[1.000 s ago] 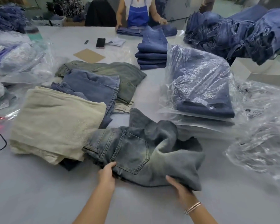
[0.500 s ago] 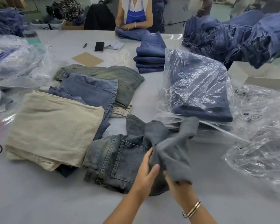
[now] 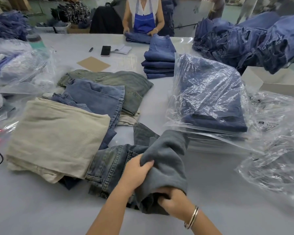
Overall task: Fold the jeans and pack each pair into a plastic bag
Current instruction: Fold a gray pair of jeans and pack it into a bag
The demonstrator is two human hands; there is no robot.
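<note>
Both hands were on the grey jeans (image 3: 119,168) at the near edge of the table (image 3: 41,209), so this pair was only partway folded and nowhere near a bag. The left hand (image 3: 136,173) had its fingers curled into a fold of the leg cloth and gripped it over the seat; the right hand (image 3: 174,200) clutched the bunched lower end, fingers tucked under it. Judging by how things lay, a fair amount was already done: one bagged pair (image 3: 210,92) sat on a stack of flat bags (image 3: 215,141) just beyond, and more filled bags (image 3: 15,65) were heaped at the far left. Plenty remained, though. A beige pair (image 3: 58,138), a blue pair (image 3: 95,97) and an olive pair (image 3: 119,80) lay overlapped to the left, touching the grey one, all unbagged, and loose bags (image 3: 275,150) were crumpled at the right. Across the table another person (image 3: 143,17) was working on a blue stack (image 3: 159,60). Compared with a second ago, the leg had been gathered up from its sprawl and brought over the pockets; the left hand had left the waistband edge for the middle, and the right had come in close beside it.
</note>
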